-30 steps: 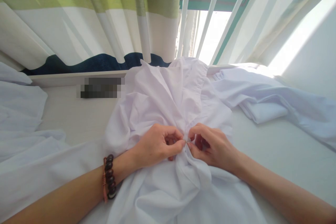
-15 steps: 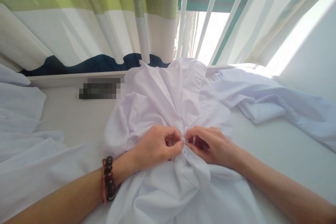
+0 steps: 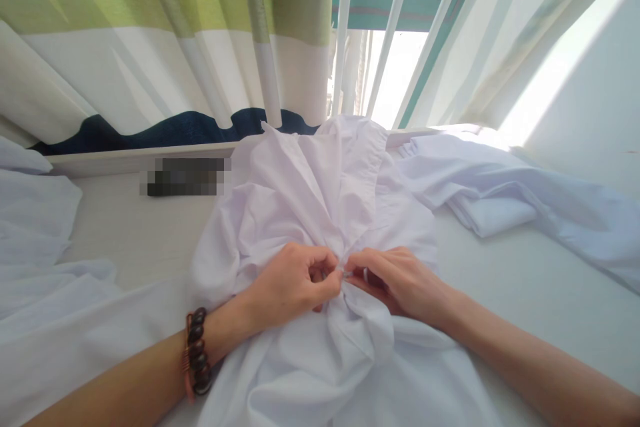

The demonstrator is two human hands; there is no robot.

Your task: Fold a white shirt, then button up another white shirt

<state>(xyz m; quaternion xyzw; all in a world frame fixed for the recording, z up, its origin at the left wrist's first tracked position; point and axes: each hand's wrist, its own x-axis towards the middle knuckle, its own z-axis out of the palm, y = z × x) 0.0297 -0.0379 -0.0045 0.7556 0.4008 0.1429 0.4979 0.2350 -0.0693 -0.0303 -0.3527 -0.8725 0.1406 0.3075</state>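
Note:
A white garment (image 3: 305, 193) with a gathered, elastic-looking edge lies bunched up in front of me, its folds drawn in toward one point. At that point my left hand (image 3: 300, 280) pinches the cloth between thumb and fingertips. Facing it, my right hand (image 3: 395, 277) has its fingertips closed on the same spot, almost touching the left thumb. A small pale bit, looking like a button, shows between the fingertips; the fingers partly hide it. Dark beads circle my left wrist.
More white cloth (image 3: 45, 227) spreads at the left, and a folded white garment (image 3: 495, 203) lies at the right. A blurred dark object (image 3: 187, 177) rests near the back edge. Behind hang a green and white curtain (image 3: 165, 60) and white bars (image 3: 393, 33) before a window.
Both hands stay at the same spot on the garment. My right fingertips have shifted slightly and now cover more of the small button-like bit. The whole view has moved a little.

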